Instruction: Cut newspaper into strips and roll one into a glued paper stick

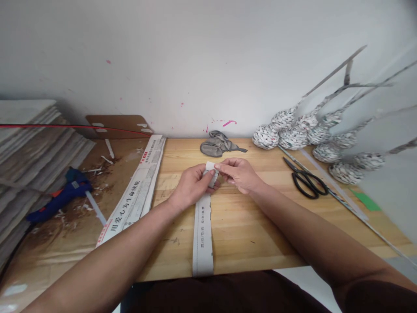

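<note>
A long strip of newspaper (202, 243) runs from the table's front edge up to my hands at the middle of the table. Its top end is pinched between the fingers and thumb of my left hand (194, 183), closed on it from the left. From the right, my right hand (239, 174) is closed too, with thumb and forefinger gripping the strip's top corner. The paper between the hands looks folded or bent over, and fingers partly hide it. Beyond the hands lies a crumpled grey cloth or glove (217, 144).
Left are stacked newspaper strips (130, 195), a blue glue gun (65, 198) on stained cardboard, and a tall paper stack (35, 152). At right lie black scissors (308, 179), a thin long rod (345, 202), a green piece (368, 201) and several woven paper gourds (293, 138) against the wall.
</note>
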Motion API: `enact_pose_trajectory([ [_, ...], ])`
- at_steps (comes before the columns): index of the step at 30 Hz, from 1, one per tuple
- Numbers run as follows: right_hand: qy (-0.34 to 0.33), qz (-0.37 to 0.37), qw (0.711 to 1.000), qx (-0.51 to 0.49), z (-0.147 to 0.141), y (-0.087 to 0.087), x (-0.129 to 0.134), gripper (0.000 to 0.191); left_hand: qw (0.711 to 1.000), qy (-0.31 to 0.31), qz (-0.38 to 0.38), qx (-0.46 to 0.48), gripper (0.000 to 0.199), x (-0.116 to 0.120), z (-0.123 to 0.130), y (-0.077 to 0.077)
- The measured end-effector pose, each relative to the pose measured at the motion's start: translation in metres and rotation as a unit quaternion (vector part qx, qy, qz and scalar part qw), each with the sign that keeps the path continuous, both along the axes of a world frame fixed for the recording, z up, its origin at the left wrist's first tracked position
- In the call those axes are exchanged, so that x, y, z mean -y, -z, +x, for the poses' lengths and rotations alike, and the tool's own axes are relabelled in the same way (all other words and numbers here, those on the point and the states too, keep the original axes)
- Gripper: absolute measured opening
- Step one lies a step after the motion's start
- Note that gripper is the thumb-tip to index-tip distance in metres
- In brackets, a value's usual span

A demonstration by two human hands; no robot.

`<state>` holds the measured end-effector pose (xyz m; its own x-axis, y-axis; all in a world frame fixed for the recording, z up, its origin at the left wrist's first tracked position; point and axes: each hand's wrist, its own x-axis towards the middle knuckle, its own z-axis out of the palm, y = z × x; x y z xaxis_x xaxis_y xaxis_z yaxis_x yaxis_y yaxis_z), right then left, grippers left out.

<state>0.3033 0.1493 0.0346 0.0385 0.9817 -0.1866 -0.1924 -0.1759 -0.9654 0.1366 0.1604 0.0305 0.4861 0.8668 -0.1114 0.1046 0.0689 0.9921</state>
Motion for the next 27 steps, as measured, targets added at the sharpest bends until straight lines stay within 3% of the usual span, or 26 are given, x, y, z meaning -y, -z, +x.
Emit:
enact_pose_trajectory([
  [4, -0.005, 0.017, 1.0, -0.002, 0.003, -0.001, 0.0, 0.04, 1.0, -0.001, -0.022, 0.004, 0.032, 0.0, 0.001, -0.005],
  [11, -0.077, 0.006, 0.997, 0.019, 0.014, -0.004, -0.001, 0.038, 0.998, -0.003, -0.064, 0.023, 0.034, -0.002, 0.0, -0.012],
  [18, -0.067, 0.01, 0.997, 0.043, 0.012, -0.002, -0.001, 0.032, 0.998, -0.01, -0.057, 0.012, 0.031, -0.001, 0.001, -0.011],
  [27, -0.04, -0.018, 0.999, -0.017, 0.01, -0.002, 0.0, 0.031, 1.0, -0.007, -0.006, -0.005, 0.037, -0.002, -0.001, -0.002],
])
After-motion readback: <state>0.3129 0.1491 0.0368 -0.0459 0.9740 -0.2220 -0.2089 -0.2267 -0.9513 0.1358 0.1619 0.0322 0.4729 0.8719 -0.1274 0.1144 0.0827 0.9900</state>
